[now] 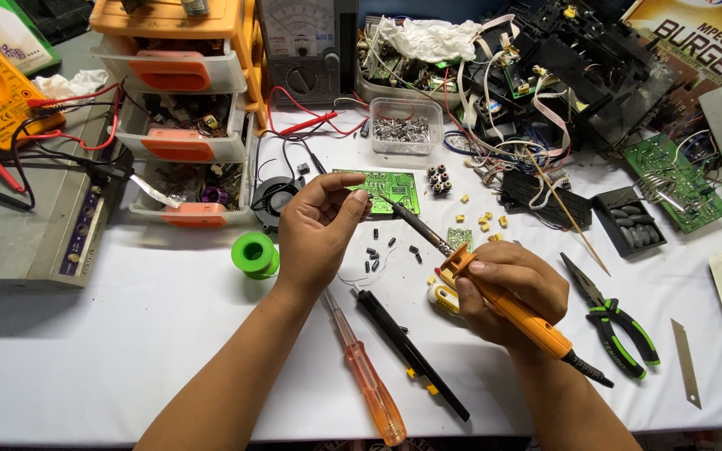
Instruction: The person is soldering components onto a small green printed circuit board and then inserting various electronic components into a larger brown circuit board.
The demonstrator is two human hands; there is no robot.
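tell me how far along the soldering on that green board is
Set out and ready: the green circuit board lies flat on the white table, small black capacitors loose before it. In hand: right hand grips the orange soldering iron, tip near the board; left hand pinches something thin there. Left: those loose parts remain unmounted.

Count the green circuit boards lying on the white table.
3: a large board beyond the left hand, a small one near the soldering iron, another far right. More may hide in the clutter.
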